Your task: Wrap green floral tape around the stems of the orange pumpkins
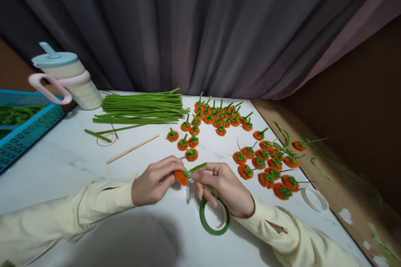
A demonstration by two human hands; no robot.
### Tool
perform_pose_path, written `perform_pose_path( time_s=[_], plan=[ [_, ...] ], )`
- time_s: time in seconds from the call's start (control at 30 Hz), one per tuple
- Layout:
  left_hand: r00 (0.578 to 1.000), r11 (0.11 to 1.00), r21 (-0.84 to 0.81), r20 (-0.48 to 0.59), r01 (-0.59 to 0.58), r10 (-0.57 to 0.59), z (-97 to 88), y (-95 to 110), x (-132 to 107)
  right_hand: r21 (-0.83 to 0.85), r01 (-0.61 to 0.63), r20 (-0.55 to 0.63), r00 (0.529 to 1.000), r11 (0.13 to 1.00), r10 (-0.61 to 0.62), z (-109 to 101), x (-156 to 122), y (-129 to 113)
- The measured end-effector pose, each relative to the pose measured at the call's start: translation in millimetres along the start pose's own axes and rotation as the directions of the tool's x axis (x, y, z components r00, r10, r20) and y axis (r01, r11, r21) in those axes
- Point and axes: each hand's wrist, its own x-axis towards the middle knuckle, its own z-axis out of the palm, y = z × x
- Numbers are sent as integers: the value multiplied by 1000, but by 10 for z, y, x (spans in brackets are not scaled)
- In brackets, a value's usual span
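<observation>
A: Two hands meet in the middle of the white table [62, 162]. The left hand [153, 180] pinches a little orange pumpkin [181, 177] with its fingertips.

B: And the other one?

A: The right hand [227, 190] nips the green stem [198, 168] that sticks out of it toward two o'clock. The pumpkin sits just above the table, between both hands.

B: What is under that hand?

A: A green tape ring [214, 222]. It lies flat at six o'clock from the pumpkin, partly under the palm.

B: I see more pumpkins.

A: Lots. The near bunch [269, 167] lies at three o'clock and the far bunch [219, 114] at one o'clock. Long green fuzzy wires [142, 108] lie in a pile at eleven o'clock, with a wooden stick [132, 149] nearer the hands.

B: And far left?

A: A blue basket [28, 127] at nine o'clock, and a cup with a pink handle [67, 77] at ten o'clock.
</observation>
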Motion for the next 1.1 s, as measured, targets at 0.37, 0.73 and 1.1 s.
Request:
perform_pose_path(
  time_s=[0.37,0.73,1.1],
  plan=[
    [1000,999,26,-3,-25,25,1,19,-4,-70,43,-39,998,997,-46,15,4,59],
    [999,994,96,-10,-48,49,17,26,-7,8,35,-79,996,999,-35,37,7,54],
    [985,937,311,-2,-162,171,32,-6,-34,74,4,-213,977,997,12,86,-19,92]
  ],
)
